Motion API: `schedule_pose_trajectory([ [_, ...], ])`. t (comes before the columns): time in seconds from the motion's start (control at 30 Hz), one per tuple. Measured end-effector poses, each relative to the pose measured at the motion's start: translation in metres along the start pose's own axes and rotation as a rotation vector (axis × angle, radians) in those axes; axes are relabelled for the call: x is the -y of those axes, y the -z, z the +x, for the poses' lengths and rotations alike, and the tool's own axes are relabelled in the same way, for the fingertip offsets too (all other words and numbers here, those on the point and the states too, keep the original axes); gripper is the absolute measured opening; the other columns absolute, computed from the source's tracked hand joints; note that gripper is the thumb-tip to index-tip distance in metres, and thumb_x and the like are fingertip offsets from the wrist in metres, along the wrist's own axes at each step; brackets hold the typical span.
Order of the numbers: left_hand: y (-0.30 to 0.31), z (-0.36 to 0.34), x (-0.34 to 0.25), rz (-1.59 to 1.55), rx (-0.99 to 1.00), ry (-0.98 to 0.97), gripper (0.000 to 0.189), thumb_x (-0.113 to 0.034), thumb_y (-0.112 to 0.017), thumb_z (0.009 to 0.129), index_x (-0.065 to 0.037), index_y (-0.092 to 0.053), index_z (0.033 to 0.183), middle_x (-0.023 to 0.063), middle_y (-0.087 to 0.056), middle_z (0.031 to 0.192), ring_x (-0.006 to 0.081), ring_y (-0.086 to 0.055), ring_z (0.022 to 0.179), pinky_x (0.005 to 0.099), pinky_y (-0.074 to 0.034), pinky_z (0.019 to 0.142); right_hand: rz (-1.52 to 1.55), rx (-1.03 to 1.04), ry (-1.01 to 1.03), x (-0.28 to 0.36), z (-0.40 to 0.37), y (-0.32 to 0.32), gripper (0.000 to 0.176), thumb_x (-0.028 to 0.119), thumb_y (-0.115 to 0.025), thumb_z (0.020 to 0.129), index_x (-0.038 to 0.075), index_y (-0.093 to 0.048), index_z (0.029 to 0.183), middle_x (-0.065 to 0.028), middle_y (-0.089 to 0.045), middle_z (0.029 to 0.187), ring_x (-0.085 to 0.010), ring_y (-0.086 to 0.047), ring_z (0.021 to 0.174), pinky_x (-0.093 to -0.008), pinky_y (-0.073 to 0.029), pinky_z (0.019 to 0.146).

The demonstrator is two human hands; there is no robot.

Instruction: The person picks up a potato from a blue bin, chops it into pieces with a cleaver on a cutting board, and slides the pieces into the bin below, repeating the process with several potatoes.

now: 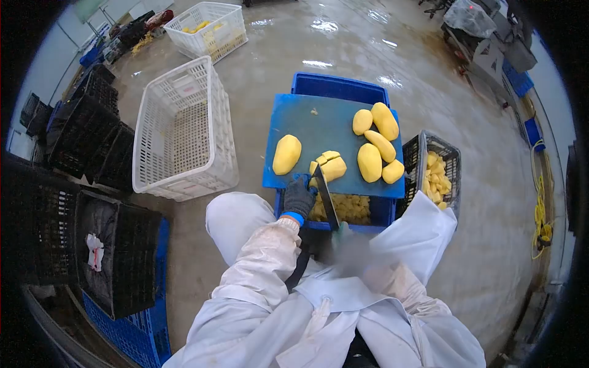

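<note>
A partly cut, peeled potato (334,169) lies near the front of the blue cutting board (319,132), several chunks sliced off at its left end. My left hand (299,197), in a dark grey glove, has its curled fingers against that cut end. A knife (327,199) points away from me, its blade right beside those fingers. Its handle is in my right hand (354,246), which is smeared by motion and closed around it. One whole potato (286,154) rests on the board's left side, and several more potatoes (370,162) are grouped at the right.
Under the board is a blue bin (383,211) holding potato pieces. A black crate (455,161) with potato chunks stands to the right. White crates (221,122) (236,37) are on the left, near black crates (116,245) and a blue pallet (161,306). The floor looks wet.
</note>
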State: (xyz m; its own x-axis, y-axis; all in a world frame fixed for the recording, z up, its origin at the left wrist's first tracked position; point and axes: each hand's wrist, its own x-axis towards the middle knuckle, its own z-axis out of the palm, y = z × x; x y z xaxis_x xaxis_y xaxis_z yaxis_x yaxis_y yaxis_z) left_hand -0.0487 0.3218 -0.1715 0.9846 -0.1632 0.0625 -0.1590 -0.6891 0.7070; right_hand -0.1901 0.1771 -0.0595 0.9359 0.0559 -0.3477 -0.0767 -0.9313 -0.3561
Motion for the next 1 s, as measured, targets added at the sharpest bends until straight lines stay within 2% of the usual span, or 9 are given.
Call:
schedule_pose_trajectory([
  [0.1, -0.004, -0.004, 0.000, 0.087, -0.118, -0.075, 0.026, -0.015, -0.069, 0.072, -0.002, -0.062, 0.093, 0.0210, -0.059, 0.097, 0.0387, -0.055, 0.096, 0.0451, -0.044, 0.084, 0.082, 0.050, -0.097, 0.005, 0.007, 0.003, 0.029, 0.031, -0.050, 0.088, 0.003, -0.050, 0.095, -0.0237, -0.064, 0.078, -0.0411, -0.063, 0.078, -0.0521, -0.049, 0.067],
  [0.2, -0.001, 0.000, 0.001, 0.039, -0.057, -0.045, 0.027, -0.017, -0.069, 0.071, -0.003, -0.063, 0.093, 0.0212, -0.059, 0.096, 0.0388, -0.055, 0.096, 0.0452, -0.045, 0.084, 0.171, 0.022, -0.093, -0.015, 0.006, -0.014, 0.029, 0.030, -0.050, 0.089, 0.002, -0.052, 0.097, -0.0242, -0.063, 0.080, -0.0430, -0.062, 0.079, -0.0514, -0.048, 0.068],
  [0.3, 0.008, 0.006, 0.004, 0.002, 0.075, -0.022, 0.032, -0.023, -0.068, 0.073, -0.003, -0.062, 0.097, 0.0216, -0.059, 0.096, 0.0389, -0.055, 0.096, 0.0458, -0.044, 0.084, 0.366, -0.166, 0.194, -0.050, 0.001, -0.034, 0.030, 0.029, -0.051, 0.090, 0.001, -0.054, 0.100, -0.0240, -0.062, 0.080, -0.0450, -0.060, 0.078, -0.0510, -0.047, 0.067],
  [0.33, 0.009, 0.009, 0.004, 0.011, 0.059, -0.004, 0.033, -0.025, -0.068, 0.074, -0.003, -0.062, 0.098, 0.0215, -0.059, 0.096, 0.0388, -0.056, 0.095, 0.0459, -0.045, 0.084, 0.431, -0.065, 0.009, -0.048, -0.005, -0.022, 0.031, 0.029, -0.052, 0.089, 0.001, -0.055, 0.102, -0.0230, -0.063, 0.081, -0.0440, -0.060, 0.077, -0.0508, -0.047, 0.066],
  [0.4, 0.013, 0.017, 0.002, 0.035, 0.034, 0.028, 0.036, -0.028, -0.066, 0.075, -0.004, -0.061, 0.102, 0.0212, -0.059, 0.097, 0.0387, -0.056, 0.095, 0.0462, -0.045, 0.084, 0.281, -0.183, 0.121, -0.058, -0.005, -0.025, 0.029, 0.028, -0.053, 0.089, 0.002, -0.055, 0.101, -0.0234, -0.062, 0.080, -0.0435, -0.060, 0.076, -0.0507, -0.047, 0.065],
  [0.5, 0.041, 0.023, -0.033, 0.068, 0.066, 0.003, 0.036, -0.029, -0.063, 0.078, -0.007, -0.061, 0.106, 0.0203, -0.058, 0.100, 0.0380, -0.056, 0.093, 0.0463, -0.045, 0.083, 0.325, -0.210, 0.074, -0.048, -0.003, 0.000, 0.028, 0.028, -0.054, 0.089, 0.002, -0.055, 0.100, -0.0245, -0.062, 0.080, -0.0429, -0.061, 0.075, -0.0502, -0.047, 0.064],
  [0.63, 0.008, 0.034, -0.003, 0.086, -0.090, -0.094, 0.026, -0.026, -0.062, 0.080, -0.007, -0.063, 0.098, 0.0185, -0.059, 0.090, 0.0369, -0.057, 0.090, 0.0469, -0.046, 0.079, 0.217, -0.303, 0.083, -0.022, 0.039, 0.033, 0.030, 0.030, -0.053, 0.090, 0.003, -0.053, 0.102, -0.0253, -0.062, 0.079, -0.0423, -0.061, 0.073, -0.0503, -0.048, 0.064],
  [0.9, 0.002, 0.047, 0.006, 0.249, -0.060, -0.078, 0.017, -0.018, -0.053, 0.085, -0.014, -0.062, 0.099, 0.0134, -0.058, 0.095, 0.0312, -0.060, 0.088, 0.0454, -0.049, 0.071, 0.146, -0.193, 0.011, 0.005, 0.145, 0.055, 0.036, 0.035, -0.046, 0.092, 0.003, -0.053, 0.106, -0.0268, -0.062, 0.089, -0.0411, -0.061, 0.087, -0.0501, -0.047, 0.076],
  [1.0, 0.008, 0.046, 0.001, 0.181, -0.063, -0.086, 0.018, -0.022, -0.051, 0.088, -0.008, -0.060, 0.095, 0.0176, -0.058, 0.091, 0.0366, -0.058, 0.085, 0.0480, -0.047, 0.074, 0.153, -0.165, -0.012, 0.015, 0.164, 0.058, 0.034, 0.032, -0.048, 0.091, 0.002, -0.053, 0.105, -0.0274, -0.061, 0.092, -0.0422, -0.060, 0.087, -0.0502, -0.046, 0.076],
])
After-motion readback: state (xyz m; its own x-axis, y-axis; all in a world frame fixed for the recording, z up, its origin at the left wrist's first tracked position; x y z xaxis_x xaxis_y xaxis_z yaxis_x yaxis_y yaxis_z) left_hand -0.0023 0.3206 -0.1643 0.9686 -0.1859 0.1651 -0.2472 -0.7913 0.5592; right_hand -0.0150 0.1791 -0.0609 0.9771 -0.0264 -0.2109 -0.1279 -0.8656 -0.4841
